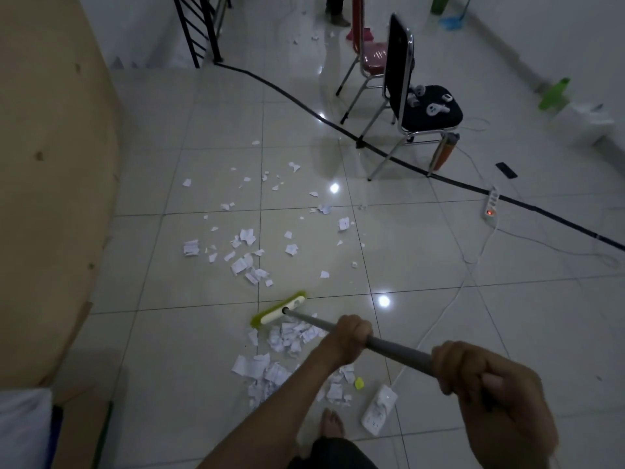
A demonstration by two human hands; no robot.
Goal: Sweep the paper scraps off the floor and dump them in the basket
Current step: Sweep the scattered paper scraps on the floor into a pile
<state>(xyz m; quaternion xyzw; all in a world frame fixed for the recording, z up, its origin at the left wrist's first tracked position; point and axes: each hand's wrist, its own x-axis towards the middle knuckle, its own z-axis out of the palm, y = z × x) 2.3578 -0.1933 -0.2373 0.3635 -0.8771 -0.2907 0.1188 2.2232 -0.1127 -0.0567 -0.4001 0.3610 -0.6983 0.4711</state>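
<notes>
White paper scraps (247, 255) lie scattered over the glossy tiled floor ahead of me. A denser heap of scraps (280, 353) sits close to my feet, just behind the broom's green and white head (279, 309). The broom's grey handle (389, 350) runs back toward me. My left hand (348, 340) grips the handle lower down, near the head. My right hand (487, 384) grips its upper end. No basket shows in this view.
A white power strip (378, 409) lies by my bare foot (333, 424), its cord trailing right. A black cable (338, 126) crosses the floor. A black chair (416, 103) and a red chair (368, 59) stand ahead, a tan wall (50, 164) on the left.
</notes>
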